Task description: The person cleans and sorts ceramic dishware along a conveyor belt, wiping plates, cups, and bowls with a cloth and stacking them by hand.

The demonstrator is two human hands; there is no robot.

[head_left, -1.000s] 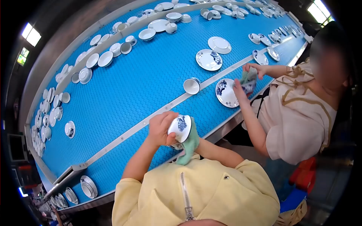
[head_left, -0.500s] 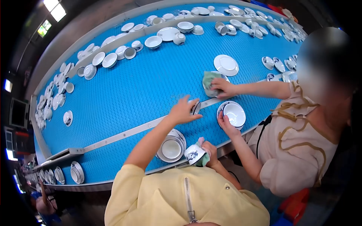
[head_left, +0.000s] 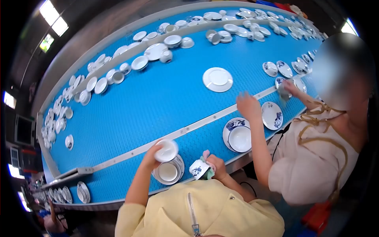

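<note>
My left hand (head_left: 150, 158) grips a small white bowl (head_left: 166, 150) by its side, just above a stack of a bowl on plates (head_left: 181, 166) on the near strip of the blue belt. My right hand (head_left: 216, 166) is closed round a pink and green cloth (head_left: 206, 156) and a blue-patterned white bowl (head_left: 199, 169), tilted on its side near the belt's front edge. The cloth partly covers that bowl, and some fingers of this hand are hidden.
A co-worker on the right has one blurred hand (head_left: 248, 106) over the metal rail (head_left: 189, 128) and another hand (head_left: 291, 87) at a small dish. A bowl on a plate (head_left: 239, 139) stands between us. A white plate (head_left: 217, 79) lies beyond the rail; crockery lines the far side.
My left hand has come back from the rail with a small bowl and now holds it over the stack. The co-worker's hands have left the bowl and the cloth's former spot. My view has shifted.
</note>
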